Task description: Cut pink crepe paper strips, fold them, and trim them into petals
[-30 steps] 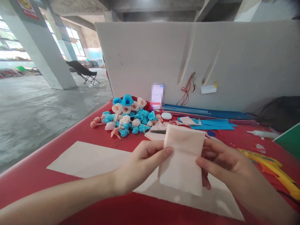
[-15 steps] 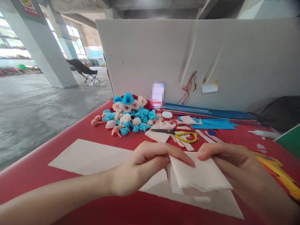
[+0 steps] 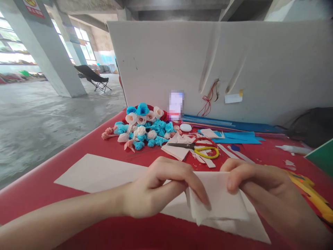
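A folded stack of pale cream crepe paper point(image 3: 221, 205) is held between both hands, above the table. My left hand point(image 3: 166, 187) grips its left side, index finger lying across the front. On the right side, my right hand point(image 3: 262, 187) pinches the upper edge between thumb and fingers; some fingertips are behind the paper. A long flat strip of the same paper point(image 3: 99, 172) lies beneath the hands, running from the left to the lower right. Beyond them rest scissors point(image 3: 192, 146) with one red and one yellow handle, over pale paper scraps point(image 3: 177, 152).
Blue, white and pink paper flowers point(image 3: 145, 126) are heaped at the table's back left. A lit phone point(image 3: 176, 105) stands against the white panel point(image 3: 161, 55). Blue paper point(image 3: 236, 137) lies behind the scissors; a yellow glue gun point(image 3: 309, 191) is at the right.
The folded paper has tilted and moved slightly left and down. My left index finger has slid lower on it, and my right fingers have shifted their hold along the top edge.
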A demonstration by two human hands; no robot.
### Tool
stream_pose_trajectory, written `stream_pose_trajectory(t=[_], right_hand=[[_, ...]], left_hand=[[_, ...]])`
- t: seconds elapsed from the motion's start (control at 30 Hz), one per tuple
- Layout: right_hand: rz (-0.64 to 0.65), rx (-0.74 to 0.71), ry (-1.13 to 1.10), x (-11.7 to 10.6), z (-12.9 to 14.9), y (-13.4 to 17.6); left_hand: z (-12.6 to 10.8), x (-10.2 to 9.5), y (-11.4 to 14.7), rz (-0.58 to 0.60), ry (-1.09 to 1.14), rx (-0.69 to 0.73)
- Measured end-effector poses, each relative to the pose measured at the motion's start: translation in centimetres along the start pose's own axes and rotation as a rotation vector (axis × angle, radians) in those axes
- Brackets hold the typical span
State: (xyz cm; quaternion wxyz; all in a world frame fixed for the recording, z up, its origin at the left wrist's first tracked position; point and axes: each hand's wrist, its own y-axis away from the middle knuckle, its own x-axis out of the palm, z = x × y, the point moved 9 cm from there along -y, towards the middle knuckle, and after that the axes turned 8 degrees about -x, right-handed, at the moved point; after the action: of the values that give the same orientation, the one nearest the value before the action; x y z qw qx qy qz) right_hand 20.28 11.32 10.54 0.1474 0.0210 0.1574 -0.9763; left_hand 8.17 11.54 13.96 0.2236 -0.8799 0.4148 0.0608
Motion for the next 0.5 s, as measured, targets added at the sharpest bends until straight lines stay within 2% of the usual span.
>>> stream_pose_trajectory(t=[0.3,0.4,0.5], right_hand=[[0.046,-0.038,0.030,0.31,-0.06,0.00],[0.054,-0.095,0.108,0.23,0.22,-0.37],[0.003,-0.179,0.216,-0.11,0.89,-0.67]], left_hand=[[-0.89,0.11,0.16,0.018,-0.109,0.101],[-0.92,0.23,0.27,0.020,-0.186,0.133],[-0.69,0.30,0.31,0.016,-0.238,0.153]])
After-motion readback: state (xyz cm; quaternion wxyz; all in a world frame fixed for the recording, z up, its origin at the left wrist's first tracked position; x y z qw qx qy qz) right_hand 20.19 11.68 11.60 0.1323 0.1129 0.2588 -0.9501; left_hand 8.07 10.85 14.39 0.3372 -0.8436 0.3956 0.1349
